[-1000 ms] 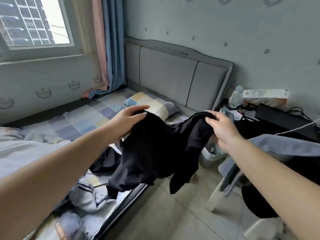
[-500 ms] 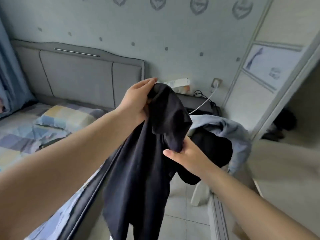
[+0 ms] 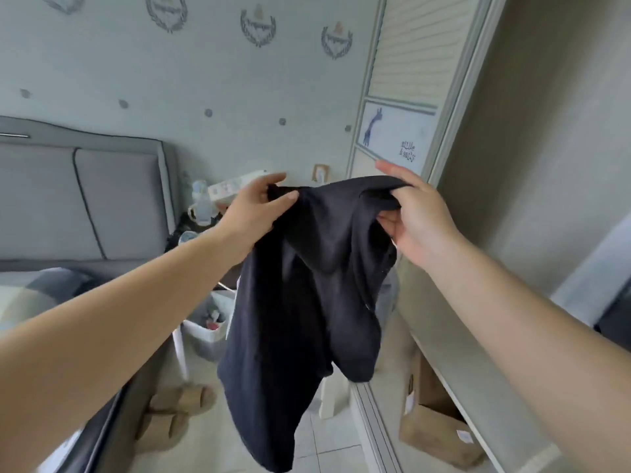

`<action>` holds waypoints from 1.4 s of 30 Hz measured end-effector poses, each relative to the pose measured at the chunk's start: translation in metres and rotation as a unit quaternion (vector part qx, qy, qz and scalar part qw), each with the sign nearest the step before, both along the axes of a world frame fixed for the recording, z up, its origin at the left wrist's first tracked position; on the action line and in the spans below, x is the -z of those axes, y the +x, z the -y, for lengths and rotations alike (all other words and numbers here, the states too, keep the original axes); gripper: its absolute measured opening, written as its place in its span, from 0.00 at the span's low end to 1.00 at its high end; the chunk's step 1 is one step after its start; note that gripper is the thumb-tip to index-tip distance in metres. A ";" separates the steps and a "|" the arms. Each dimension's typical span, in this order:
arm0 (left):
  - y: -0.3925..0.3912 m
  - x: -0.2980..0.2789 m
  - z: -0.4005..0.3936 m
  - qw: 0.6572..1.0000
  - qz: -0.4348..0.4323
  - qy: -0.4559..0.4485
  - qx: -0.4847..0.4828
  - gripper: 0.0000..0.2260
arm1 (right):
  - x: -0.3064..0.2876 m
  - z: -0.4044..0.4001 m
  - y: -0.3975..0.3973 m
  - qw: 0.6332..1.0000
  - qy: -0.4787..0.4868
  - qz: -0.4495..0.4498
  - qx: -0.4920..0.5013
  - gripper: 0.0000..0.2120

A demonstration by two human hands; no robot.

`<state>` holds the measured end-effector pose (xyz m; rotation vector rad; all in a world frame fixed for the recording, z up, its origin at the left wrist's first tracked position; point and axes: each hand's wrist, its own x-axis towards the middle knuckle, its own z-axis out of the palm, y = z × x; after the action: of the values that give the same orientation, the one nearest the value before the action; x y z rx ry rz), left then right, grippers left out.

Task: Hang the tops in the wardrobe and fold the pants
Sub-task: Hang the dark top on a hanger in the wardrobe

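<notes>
Item: one black, soft knit garment [image 3: 307, 302], limp and matte, held up in the air in front of the person, between the grey upholstered headboard [image 3: 85, 199] and the pale louvred sliding wardrobe door [image 3: 399, 97]. The left hand [image 3: 254, 209] pinched one end of the top edge between thumb and curled fingers; the right hand [image 3: 420, 216] gripped the other end, fingers hooked inside an opening and thumb over the cloth. Purpose of hold, as judged: spreading the top edge apart let the piece hang free, so its cut could be read and its neck or waist found before hanging or folding. Condition: fabric sagged in a deep fold between the two grips, the longer part trailing down on the left toward the tiled floor [image 3: 334, 448], a shorter rounded lobe on the right. Whether top or pants could not be told. Nearby: tan slippers [image 3: 177, 404] on the floor, a brown cardboard box [image 3: 437, 431] low in the wardrobe.
</notes>
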<state>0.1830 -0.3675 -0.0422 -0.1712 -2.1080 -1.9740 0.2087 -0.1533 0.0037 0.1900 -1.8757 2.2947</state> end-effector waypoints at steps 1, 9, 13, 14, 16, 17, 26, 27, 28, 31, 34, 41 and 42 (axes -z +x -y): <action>-0.007 0.000 -0.009 0.999 0.010 -0.012 0.041 0.18 | -0.009 0.001 -0.006 1.000 -0.022 -0.008 0.002 0.20; -0.035 -0.020 -0.054 0.957 0.012 -0.034 0.286 0.24 | -0.054 0.005 -0.037 0.989 -0.004 -0.103 0.108 0.18; -0.045 -0.027 -0.064 0.933 -0.084 -0.047 0.346 0.28 | -0.072 0.001 -0.053 0.979 -0.002 -0.139 0.150 0.19; -0.050 -0.026 -0.068 0.926 -0.100 -0.069 0.358 0.29 | -0.075 0.000 -0.059 0.975 0.004 -0.149 0.162 0.20; -0.061 -0.022 -0.076 0.914 -0.135 -0.110 0.366 0.31 | -0.081 -0.002 -0.066 0.965 0.036 -0.168 0.198 0.21; -0.069 -0.019 -0.079 0.913 -0.157 -0.128 0.356 0.33 | -0.085 -0.005 -0.069 0.957 0.050 -0.181 0.221 0.22; -0.178 -0.003 -0.086 0.929 -0.158 -0.272 0.196 0.17 | -0.126 -0.098 -0.072 0.875 0.058 -0.205 0.434 0.22; -0.188 -0.009 -0.089 0.926 -0.146 -0.293 0.188 0.11 | -0.128 -0.107 -0.071 0.869 0.071 -0.194 0.450 0.22; -0.200 -0.015 -0.095 0.924 -0.143 -0.302 0.183 0.07 | -0.129 -0.116 -0.072 0.861 0.083 -0.185 0.466 0.22; -0.227 -0.041 -0.117 0.951 -0.056 -0.147 0.267 0.03 | -0.129 -0.142 -0.077 0.842 0.104 -0.167 0.502 0.22; -0.240 -0.063 -0.140 0.906 0.021 0.078 0.417 0.05 | -0.129 -0.171 -0.085 0.827 0.114 -0.147 0.531 0.21; -0.271 -0.120 -0.209 0.798 -0.020 0.194 0.570 0.09 | -0.143 -0.255 -0.118 0.794 0.152 -0.112 0.577 0.20; -0.277 -0.128 -0.220 0.798 -0.032 0.185 0.572 0.10 | -0.150 -0.268 -0.123 0.790 0.163 -0.111 0.581 0.20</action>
<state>-0.0939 -0.1478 0.0857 -1.7361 -1.5659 -2.8116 0.0855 0.1145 0.1534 -0.5062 -1.5227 1.0519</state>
